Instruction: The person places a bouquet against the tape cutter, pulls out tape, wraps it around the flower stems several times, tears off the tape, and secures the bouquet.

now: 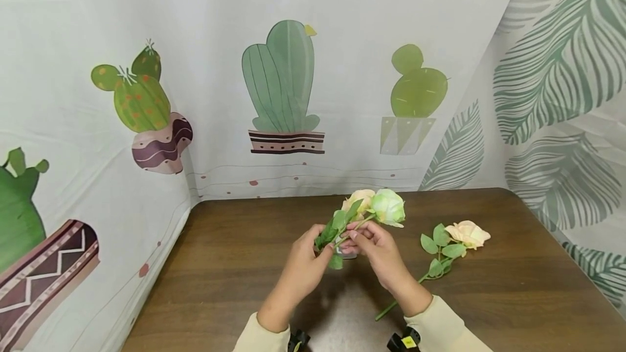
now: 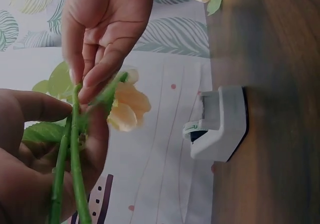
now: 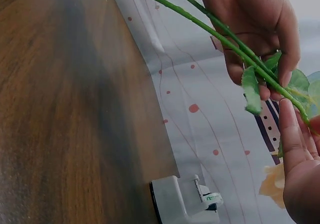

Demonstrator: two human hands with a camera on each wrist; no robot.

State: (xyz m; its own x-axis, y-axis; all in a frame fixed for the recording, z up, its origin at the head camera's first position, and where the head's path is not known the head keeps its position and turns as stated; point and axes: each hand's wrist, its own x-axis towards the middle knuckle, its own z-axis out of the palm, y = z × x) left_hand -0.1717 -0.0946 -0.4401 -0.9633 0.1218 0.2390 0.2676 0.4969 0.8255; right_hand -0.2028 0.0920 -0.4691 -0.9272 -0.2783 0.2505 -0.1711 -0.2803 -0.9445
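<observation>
Above the middle of the table, my left hand (image 1: 304, 265) grips two green stems (image 3: 220, 37) side by side, with leaves around its fingers. One stem carries a pale green-white rose (image 1: 388, 208), the other a peach rose (image 2: 129, 103). Higher up, close below the blooms, my right hand (image 1: 383, 254) pinches a stem between thumb and fingertips. In the left wrist view the two stem ends run downward past the left palm. Leaves and fingers partly hide where the stems meet.
A white tape dispenser (image 2: 220, 129) stands on the brown wooden table (image 1: 210, 287) beyond the hands, mostly hidden in the head view. Another peach rose (image 1: 468, 233) lies to the right, its stem reaching under the right forearm. Behind hangs a cactus-print cloth (image 1: 352, 80).
</observation>
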